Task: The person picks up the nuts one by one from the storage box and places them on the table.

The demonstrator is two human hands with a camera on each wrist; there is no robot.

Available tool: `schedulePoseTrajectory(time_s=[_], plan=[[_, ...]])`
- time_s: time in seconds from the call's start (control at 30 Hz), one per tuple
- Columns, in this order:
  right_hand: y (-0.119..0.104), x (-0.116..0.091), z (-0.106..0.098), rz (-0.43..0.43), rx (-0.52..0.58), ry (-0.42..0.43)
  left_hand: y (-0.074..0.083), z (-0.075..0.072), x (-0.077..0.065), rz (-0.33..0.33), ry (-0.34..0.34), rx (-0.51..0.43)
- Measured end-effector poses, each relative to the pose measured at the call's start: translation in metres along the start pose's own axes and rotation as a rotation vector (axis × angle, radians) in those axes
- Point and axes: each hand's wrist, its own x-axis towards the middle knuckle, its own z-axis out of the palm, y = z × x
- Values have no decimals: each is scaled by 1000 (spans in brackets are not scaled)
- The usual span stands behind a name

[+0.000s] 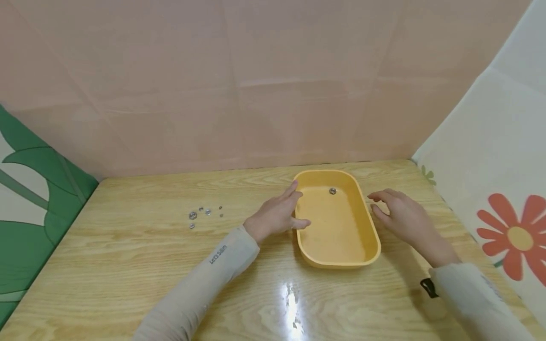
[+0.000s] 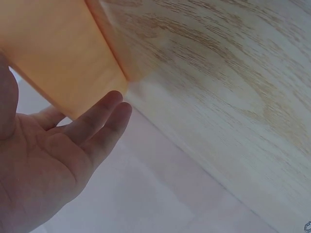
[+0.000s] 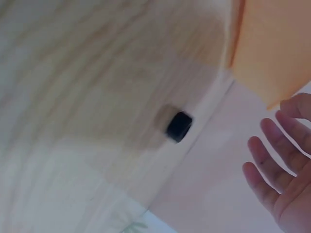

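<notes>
A yellow rectangular tray [image 1: 334,263] stands on the wooden table, with one metal nut [image 1: 332,191] near its far end. My left hand [image 1: 279,213] is at the tray's left side, its thumb over the rim and its fingers spread. In the left wrist view, extended fingers [image 2: 99,121] lie along the tray's outer wall [image 2: 73,58]; firm contact cannot be made out. My right hand [image 1: 401,215] hovers just right of the tray, holding nothing. Its loosely bent fingers [image 3: 274,167] are apart from the wall in the right wrist view.
Several metal nuts [image 1: 193,215] of different sizes lie on the table [image 1: 128,265] left of the tray. A small black object [image 3: 179,127] appears in the right wrist view. Behind the table hangs a pink backdrop [image 1: 239,94]; a flower-printed sheet [image 1: 482,156] borders the right.
</notes>
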Motion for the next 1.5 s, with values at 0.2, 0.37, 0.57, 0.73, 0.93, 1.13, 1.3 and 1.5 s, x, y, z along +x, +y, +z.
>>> schedulePoseTrajectory(time_s=[0.2, 0.37, 0.57, 0.73, 0.93, 1.13, 1.3, 1.5], plan=[[-19, 17, 4, -19, 91, 67, 1, 0, 0, -8, -2, -3], [-28, 26, 9, -84, 98, 96, 2, 1, 1, -7, -6, -21], [-29, 32, 12, -108, 102, 100, 5, 1, 3, -5, -7, -29], [-28, 34, 15, -110, 111, 80, 7, 1, 2, -2, -12, -18], [-30, 42, 24, -140, 126, 83, 7, 1, 3, -18, -11, -18], [-30, 51, 31, -174, 145, 83, 6, 1, 2, -30, -8, -18], [-29, 57, 37, -183, 142, 60, 8, 1, 2, -25, -6, -9], [-30, 63, 39, -185, 106, 34, 11, 1, 1, -37, -5, -7]])
